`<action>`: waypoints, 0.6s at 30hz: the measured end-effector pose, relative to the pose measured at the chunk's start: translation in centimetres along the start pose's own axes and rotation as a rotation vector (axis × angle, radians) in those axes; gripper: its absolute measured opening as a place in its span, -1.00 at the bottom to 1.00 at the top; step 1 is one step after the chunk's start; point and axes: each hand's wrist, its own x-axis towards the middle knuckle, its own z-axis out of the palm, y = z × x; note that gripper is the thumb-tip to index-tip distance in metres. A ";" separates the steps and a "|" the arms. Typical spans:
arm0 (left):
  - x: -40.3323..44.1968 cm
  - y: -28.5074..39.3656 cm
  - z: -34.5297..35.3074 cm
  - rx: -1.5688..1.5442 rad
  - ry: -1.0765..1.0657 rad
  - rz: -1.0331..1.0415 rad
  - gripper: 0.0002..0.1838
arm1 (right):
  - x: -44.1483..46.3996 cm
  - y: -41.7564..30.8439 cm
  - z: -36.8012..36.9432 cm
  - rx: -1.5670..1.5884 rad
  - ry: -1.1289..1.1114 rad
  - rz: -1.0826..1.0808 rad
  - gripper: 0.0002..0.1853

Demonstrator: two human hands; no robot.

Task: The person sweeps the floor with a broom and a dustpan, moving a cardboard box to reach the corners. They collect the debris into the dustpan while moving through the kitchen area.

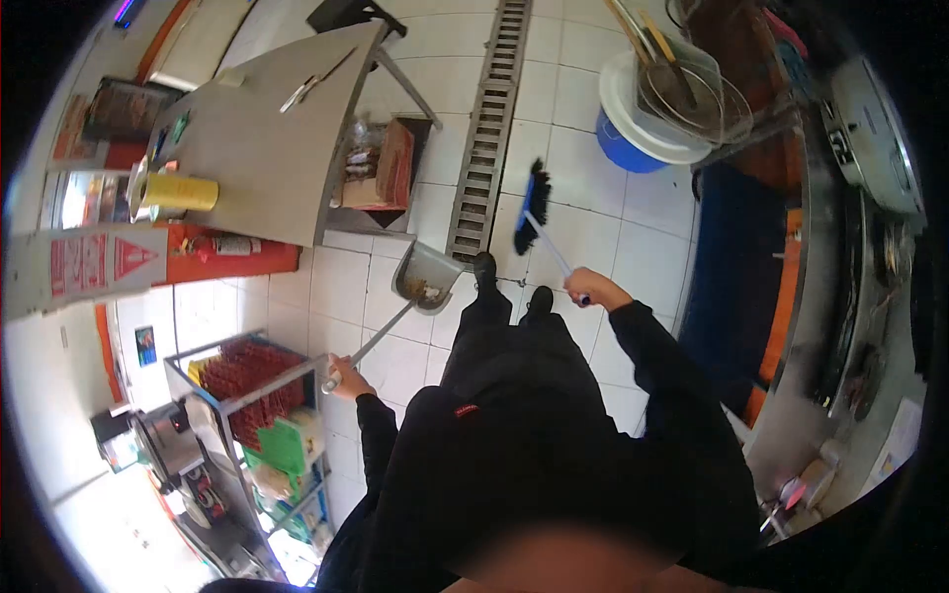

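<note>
Some debris (425, 290) sitting in dustpan (432, 262) on left w/ L hand (349, 379) clamping fingers on handle (381, 335), R hand (597, 289) ditto on broom (535, 211).

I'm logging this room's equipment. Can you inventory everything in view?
Square-tiled floor: 1, white, underfoot
Slotted metal drain grate: 1, grey, set in the floor
Long-handled dustpan: 1, grey, beside the grate's near end, holding brownish debris
Long-handled bristle broom: 1, blue and black, right of the grate
Flat-topped metal table: 1, grey, upper left
Cylindrical object: 1, yellow, table's left end
Fire extinguisher: 1, red, left of the dustpan
Metal-framed rack: 1, grey, lower left
Round tub: 1, blue, white above, upper right
Edge clutter: too blurred to count
Shoes: 2, black, near the grate
Left hand: 1, black-sleeved, gripping the dustpan
Right hand: 1, black-sleeved, gripping the broom
</note>
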 end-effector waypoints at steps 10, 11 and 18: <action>0.7 -9.3 -13.5 0.102 0.432 -0.221 -0.55 | 2.0 -4.6 -1.7 0.211 -0.107 -0.299 -0.71; 0.3 -9.6 -14.6 0.058 0.457 -0.248 -0.54 | 0.0 -4.8 -3.2 -0.317 -0.151 -0.664 -0.82; -3.0 -11.4 -21.6 0.109 0.627 -0.385 -0.51 | -11.7 -4.6 6.5 -0.305 0.266 0.158 -0.86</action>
